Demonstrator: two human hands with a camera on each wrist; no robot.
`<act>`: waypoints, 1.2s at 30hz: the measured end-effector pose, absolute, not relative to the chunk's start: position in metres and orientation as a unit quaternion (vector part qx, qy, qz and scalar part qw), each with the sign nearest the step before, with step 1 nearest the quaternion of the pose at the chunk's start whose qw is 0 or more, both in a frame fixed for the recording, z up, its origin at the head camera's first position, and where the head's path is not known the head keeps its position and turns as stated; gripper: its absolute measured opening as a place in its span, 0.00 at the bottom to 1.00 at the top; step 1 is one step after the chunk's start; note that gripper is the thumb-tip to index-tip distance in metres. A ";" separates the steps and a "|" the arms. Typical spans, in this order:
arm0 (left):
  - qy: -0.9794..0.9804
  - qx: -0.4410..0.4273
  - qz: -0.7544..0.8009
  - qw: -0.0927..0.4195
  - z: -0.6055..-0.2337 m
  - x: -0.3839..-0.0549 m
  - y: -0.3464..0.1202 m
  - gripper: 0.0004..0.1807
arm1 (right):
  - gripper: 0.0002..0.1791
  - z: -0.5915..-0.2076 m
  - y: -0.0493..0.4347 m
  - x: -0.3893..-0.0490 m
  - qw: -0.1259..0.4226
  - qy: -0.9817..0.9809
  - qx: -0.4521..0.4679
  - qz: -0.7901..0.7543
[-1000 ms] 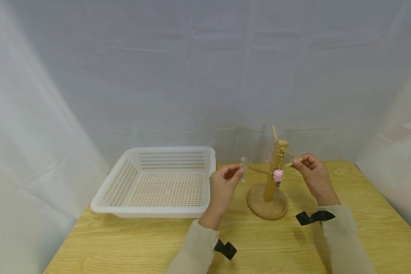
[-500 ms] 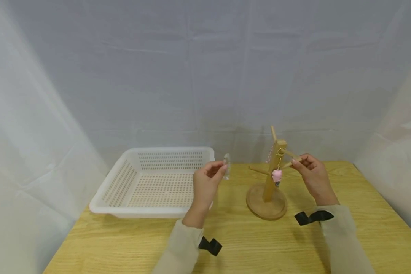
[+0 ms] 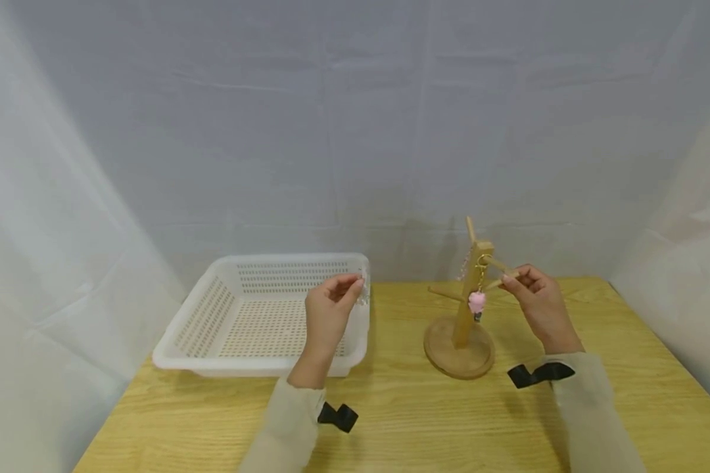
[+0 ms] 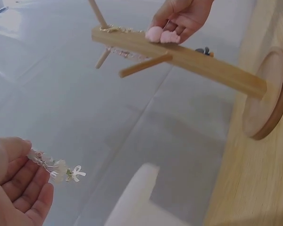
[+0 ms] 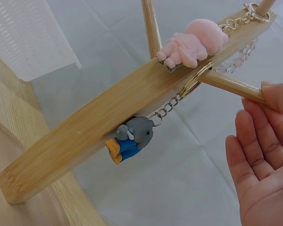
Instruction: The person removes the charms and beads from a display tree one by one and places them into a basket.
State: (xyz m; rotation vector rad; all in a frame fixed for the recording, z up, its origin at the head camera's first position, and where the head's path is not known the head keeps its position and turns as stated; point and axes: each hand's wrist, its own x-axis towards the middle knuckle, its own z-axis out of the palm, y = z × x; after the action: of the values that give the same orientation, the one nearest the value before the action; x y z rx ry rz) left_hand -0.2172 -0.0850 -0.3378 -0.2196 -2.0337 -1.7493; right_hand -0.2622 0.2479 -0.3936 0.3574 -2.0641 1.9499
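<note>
My left hand (image 3: 327, 318) is above the right side of the white basket (image 3: 171, 351). Its thumb and fingertips pinch a clear beaded charm with white flowers and a small bow (image 4: 60, 170), which dangles free. My right hand (image 3: 541, 307) pinches the outer end of a peg (image 5: 233, 86) on the wooden stand (image 3: 465, 315). Around that peg hangs the ring of a keychain with a grey figure in blue trousers (image 5: 140, 134). A pink figure keychain (image 5: 193, 44) hangs from an upper peg. Behind the post, a pinkish bead strand (image 5: 240, 57) is partly hidden.
The basket stands left of the stand on a wood-grain table (image 3: 402, 414). A round base (image 3: 458, 358) carries the stand's post. Another peg (image 3: 446, 293) sticks out leftward with nothing on it. Pale sheeting (image 3: 355, 131) closes off the back and sides.
My left hand has moved left with the beaded charm, from beside the stand's left peg to over the basket's right side. The right hand stays on its peg.
</note>
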 end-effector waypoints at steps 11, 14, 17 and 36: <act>-0.758 -0.032 -0.603 0.246 -0.329 -0.221 -0.126 0.10 | 0.03 -0.391 0.248 -0.261 0.137 -0.720 0.127 0.668; -0.762 -0.021 -0.599 0.247 -0.340 -0.234 -0.142 0.12 | 0.03 -0.391 0.248 -0.260 0.139 -0.718 0.131 0.669; -0.763 -0.010 -0.597 0.249 -0.355 -0.247 -0.158 0.12 | 0.04 -0.392 0.246 -0.260 0.141 -0.716 0.133 0.671; -0.830 0.073 -0.519 0.192 -0.365 -0.264 -0.225 0.16 | 0.04 -0.396 0.242 -0.264 0.141 -0.703 0.145 0.682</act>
State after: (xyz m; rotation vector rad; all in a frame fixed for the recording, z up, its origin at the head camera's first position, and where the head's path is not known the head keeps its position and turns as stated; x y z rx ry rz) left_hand -0.2642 -0.2249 -0.3648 0.2052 -2.3287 -1.4566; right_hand -0.2643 0.2421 -0.3960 0.4189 -2.0283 1.9695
